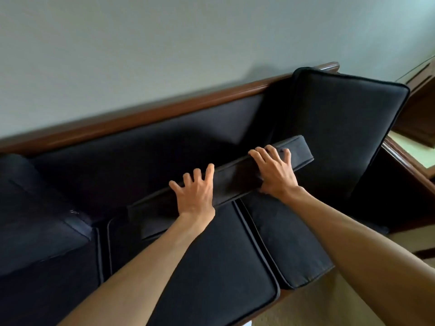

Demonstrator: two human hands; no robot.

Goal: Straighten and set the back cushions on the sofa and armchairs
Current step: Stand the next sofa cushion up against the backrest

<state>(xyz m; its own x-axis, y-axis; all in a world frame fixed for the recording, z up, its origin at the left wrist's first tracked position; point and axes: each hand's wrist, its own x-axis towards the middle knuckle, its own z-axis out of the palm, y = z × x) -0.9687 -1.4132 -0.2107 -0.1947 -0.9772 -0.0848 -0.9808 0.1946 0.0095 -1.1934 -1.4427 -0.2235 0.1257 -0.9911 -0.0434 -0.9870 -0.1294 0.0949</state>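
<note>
Your left hand (194,196) and right hand (274,171) both lie on the upturned edge of a dark back cushion (240,178), fingers spread and curled over its far side, thumbs toward you. The cushion stands on the seat cushions (211,255), slanting, its lower end off to your left. Beyond your right hand another back cushion (341,128) leans crooked against the sofa's wooden rail (141,114). Past your fingers the sofa's back is bare. You look to be mid-set on the first cushion; next, tip it back against the rail and square it before turning to the crooked one.
</note>
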